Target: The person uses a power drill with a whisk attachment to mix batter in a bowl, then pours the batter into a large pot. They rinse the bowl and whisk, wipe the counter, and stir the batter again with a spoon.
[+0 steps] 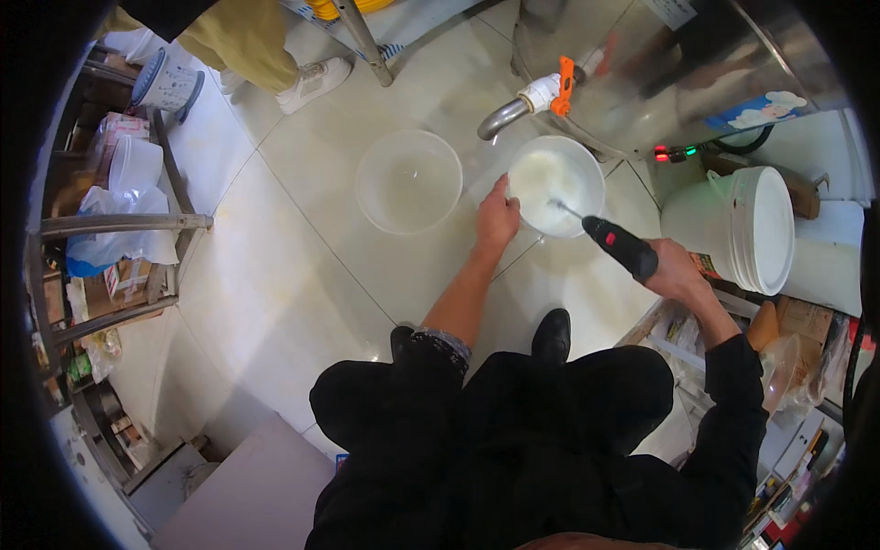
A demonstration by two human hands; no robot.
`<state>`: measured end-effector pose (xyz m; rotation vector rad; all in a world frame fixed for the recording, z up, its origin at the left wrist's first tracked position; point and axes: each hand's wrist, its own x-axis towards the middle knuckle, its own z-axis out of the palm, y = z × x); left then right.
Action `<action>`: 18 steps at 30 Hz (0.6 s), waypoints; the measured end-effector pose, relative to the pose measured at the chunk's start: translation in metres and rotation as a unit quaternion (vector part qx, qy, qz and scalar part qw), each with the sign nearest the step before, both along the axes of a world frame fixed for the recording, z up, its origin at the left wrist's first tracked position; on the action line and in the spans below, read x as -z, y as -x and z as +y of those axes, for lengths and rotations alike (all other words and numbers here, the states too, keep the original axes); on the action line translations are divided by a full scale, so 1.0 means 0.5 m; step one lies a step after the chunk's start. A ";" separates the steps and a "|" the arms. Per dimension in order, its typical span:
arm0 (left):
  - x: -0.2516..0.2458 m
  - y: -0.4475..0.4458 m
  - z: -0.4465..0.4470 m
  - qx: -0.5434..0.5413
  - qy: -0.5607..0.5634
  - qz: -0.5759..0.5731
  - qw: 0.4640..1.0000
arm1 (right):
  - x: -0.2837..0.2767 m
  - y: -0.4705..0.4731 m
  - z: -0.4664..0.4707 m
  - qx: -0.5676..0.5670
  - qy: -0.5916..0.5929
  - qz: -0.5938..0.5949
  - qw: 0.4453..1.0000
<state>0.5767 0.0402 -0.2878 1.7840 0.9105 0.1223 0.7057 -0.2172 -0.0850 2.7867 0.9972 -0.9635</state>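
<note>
My left hand [498, 216] grips the near left rim of a white plastic bowl [595, 180], its thumb at the edge. In the bowl is a pale, whitish liquid [540, 175]. My right hand [677, 271] is closed round the black handle of a handheld electric mixer [619, 247] with a red button; its thin metal shaft reaches into the liquid. Left of this bowl, a translucent plastic bowl [410, 182] stands on the tiled floor. Above the white bowl, a curved metal spout [504, 118] with an orange valve lever [565, 86] sticks out from a stainless steel vessel [660, 62].
A lidded white bucket [729, 227] stands at the right, near shelves with bags and boxes. Wooden shelving [124, 222] with packages lines the left. Another person's shoe [316, 84] is at the upper left, near a metal leg [364, 42]. A flat-topped box [254, 481] lies at the lower left.
</note>
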 end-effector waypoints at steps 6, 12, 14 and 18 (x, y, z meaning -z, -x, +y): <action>0.024 0.001 -0.001 0.004 -0.012 -0.015 1.000 | 0.015 -0.010 -0.005 0.068 -0.067 0.119 0.988; 0.015 0.004 0.000 -0.004 0.023 -0.034 0.999 | -0.042 -0.064 -0.008 0.004 0.001 0.067 0.998; 0.007 0.002 0.001 0.004 0.009 -0.016 1.000 | -0.041 -0.068 0.011 -0.011 0.012 -0.022 1.000; -0.003 0.002 0.003 0.014 0.001 0.011 1.000 | -0.015 -0.050 0.045 -0.020 -0.116 0.091 0.989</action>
